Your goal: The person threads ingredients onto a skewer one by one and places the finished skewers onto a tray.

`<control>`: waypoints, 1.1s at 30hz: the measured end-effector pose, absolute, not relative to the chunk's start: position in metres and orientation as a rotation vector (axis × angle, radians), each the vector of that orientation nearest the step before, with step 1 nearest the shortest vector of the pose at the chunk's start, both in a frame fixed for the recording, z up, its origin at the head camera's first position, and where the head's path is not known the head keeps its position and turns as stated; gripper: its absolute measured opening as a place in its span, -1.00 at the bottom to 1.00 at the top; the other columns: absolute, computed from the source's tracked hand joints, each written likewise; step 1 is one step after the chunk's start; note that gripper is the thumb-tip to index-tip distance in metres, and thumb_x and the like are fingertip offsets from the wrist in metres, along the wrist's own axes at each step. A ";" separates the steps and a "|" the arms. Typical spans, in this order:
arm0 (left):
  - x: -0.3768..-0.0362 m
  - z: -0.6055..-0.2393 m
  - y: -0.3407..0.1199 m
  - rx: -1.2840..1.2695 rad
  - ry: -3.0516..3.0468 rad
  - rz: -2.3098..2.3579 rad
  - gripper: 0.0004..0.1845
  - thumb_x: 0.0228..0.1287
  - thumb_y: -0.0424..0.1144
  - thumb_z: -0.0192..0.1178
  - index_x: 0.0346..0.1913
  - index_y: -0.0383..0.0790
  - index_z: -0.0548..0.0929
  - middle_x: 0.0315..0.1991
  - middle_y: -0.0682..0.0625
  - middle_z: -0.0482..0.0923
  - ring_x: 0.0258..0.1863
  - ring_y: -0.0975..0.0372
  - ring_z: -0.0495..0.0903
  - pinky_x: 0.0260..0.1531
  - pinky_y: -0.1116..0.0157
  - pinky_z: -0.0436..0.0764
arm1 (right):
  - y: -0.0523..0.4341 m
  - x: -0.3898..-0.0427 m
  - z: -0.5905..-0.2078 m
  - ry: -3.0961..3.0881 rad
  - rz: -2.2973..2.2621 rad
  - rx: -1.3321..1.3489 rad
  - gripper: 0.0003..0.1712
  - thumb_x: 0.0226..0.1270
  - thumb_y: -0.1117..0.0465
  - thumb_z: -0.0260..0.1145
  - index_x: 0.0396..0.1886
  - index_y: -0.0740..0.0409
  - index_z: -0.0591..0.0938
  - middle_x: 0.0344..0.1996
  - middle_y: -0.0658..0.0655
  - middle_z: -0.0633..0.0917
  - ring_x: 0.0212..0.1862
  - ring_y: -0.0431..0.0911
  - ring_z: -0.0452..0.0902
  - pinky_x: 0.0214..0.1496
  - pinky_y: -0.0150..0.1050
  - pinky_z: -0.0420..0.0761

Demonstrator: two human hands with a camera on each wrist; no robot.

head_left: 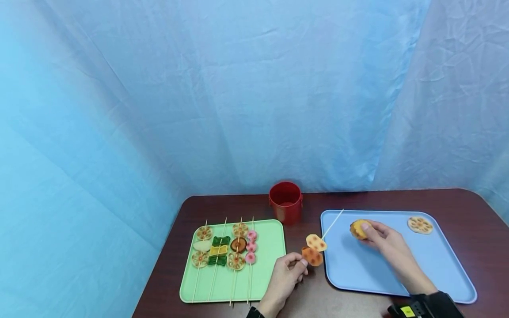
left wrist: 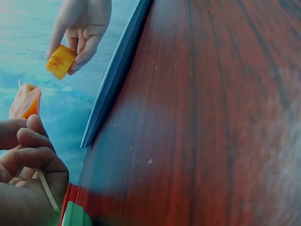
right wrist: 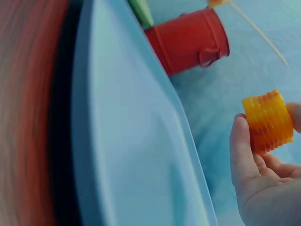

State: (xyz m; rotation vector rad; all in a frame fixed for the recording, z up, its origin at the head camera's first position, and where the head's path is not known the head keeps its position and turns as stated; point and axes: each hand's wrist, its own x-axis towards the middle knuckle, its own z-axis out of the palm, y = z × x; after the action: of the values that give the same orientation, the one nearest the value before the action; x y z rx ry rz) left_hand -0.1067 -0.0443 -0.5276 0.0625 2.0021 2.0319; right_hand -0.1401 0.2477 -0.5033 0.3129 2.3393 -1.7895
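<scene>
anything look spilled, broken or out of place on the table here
Nothing stands out. Finished skewers lie in neat rows on the green tray, the red bucket stands upright, and one lotus slice lies flat on the blue tray.

No writing, label, brand, number or sign can be read in any view. The one likely spot — a small yellow patch on the black wrist-worn device [head_left: 413, 310], just behind the right hand [head_left: 387, 247] — is too small and blurred to make out, and every other surface near either hand is plain.
</scene>
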 end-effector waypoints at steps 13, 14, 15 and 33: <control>-0.105 -0.530 -0.046 0.131 1.999 2.011 -0.80 0.38 -0.39 0.23 -0.19 -0.57 0.63 -0.56 0.09 0.54 -0.62 0.37 0.38 -0.60 0.45 0.32 | 0.240 -0.149 -0.490 1.933 -2.221 0.258 0.02 0.61 -0.20 0.10 0.57 0.55 -0.01 0.30 0.33 0.39 0.00 -0.36 0.61 0.17 -0.30 0.61; -0.105 -0.529 -0.047 0.136 1.999 2.007 -0.81 0.38 -0.39 0.23 -0.20 -0.56 0.63 -0.56 0.09 0.54 -0.62 0.37 0.38 -0.60 0.45 0.32 | 0.239 -0.150 -0.489 1.927 -2.224 0.263 0.02 0.60 -0.21 0.10 0.57 0.54 0.00 0.29 0.29 0.40 0.00 -0.36 0.61 0.16 -0.31 0.62; -0.105 -0.529 -0.047 0.143 2.000 2.004 -0.81 0.38 -0.39 0.23 -0.20 -0.56 0.63 -0.56 0.09 0.55 -0.62 0.37 0.38 -0.60 0.44 0.32 | 0.239 -0.150 -0.488 1.920 -2.226 0.272 0.03 0.60 -0.21 0.10 0.58 0.52 -0.01 0.28 0.28 0.40 0.00 -0.36 0.61 0.15 -0.31 0.62; -0.106 -0.531 -0.049 0.174 2.003 1.971 -0.79 0.41 -0.36 0.23 -0.22 -0.54 0.67 -0.55 0.04 0.54 -0.62 0.33 0.37 -0.61 0.42 0.34 | 0.236 -0.152 -0.483 1.887 -2.321 0.205 -0.02 0.58 -0.17 0.16 0.57 0.48 0.05 0.08 -0.03 0.55 0.04 -0.33 0.61 0.11 -0.35 0.63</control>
State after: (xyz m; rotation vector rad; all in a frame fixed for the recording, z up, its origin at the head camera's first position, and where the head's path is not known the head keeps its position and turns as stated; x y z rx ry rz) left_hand -0.1063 -0.0492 -0.5312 0.1745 2.0026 1.9709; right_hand -0.1515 0.2364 -0.4832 0.2053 1.8866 -2.3206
